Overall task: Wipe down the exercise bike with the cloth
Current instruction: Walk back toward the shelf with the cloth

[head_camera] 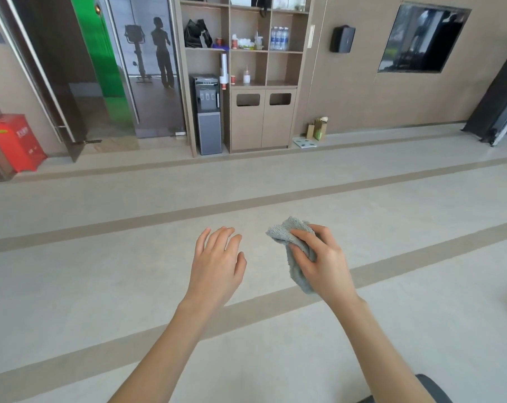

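My right hand point(323, 261) grips a crumpled grey cloth point(290, 234), which sticks out above and below my fingers. My left hand point(217, 260) hovers beside it with relaxed, spread fingers and holds nothing. Both arms reach out over bare floor. The exercise bike itself shows only as a reflection point(137, 53) in the dark glass door at the far left, next to a person's reflection. A dark rounded edge point(432, 388) pokes in at the bottom right; I cannot tell what it is.
A wooden shelf unit point(247, 117) with bottles and cups stands against the far wall, a water dispenser point(208, 114) beside it. A red box point(14, 141) sits at the left wall. A black slanted stand point(499, 106) leans at the right. Striped floor lies between.
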Tool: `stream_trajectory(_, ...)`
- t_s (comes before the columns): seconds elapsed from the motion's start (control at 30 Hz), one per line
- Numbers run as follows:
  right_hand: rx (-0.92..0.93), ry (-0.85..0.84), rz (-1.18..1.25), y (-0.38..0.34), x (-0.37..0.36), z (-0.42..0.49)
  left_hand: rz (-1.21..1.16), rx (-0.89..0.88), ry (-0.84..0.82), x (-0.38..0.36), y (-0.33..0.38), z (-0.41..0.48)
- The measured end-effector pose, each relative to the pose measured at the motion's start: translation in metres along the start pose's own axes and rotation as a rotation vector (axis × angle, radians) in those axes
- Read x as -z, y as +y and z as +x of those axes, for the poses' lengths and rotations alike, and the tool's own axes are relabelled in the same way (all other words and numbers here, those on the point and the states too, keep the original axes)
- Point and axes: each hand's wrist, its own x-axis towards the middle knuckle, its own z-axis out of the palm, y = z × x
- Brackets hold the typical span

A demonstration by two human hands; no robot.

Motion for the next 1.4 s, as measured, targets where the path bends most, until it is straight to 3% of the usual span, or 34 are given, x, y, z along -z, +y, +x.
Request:
stream_trajectory(0.63, 0.064, -0.004, 0.038, 0.229, -0.174, 0.437, -0.007, 0.032, -0.014, -0.287, -0.124, 0.400)
stream_trajectory(1.4, 0.079, 0.031, 0.013, 0.444, -0.444, 0.928, 0.024, -0.038, -0.046, -0.610, -0.375, 0.849)
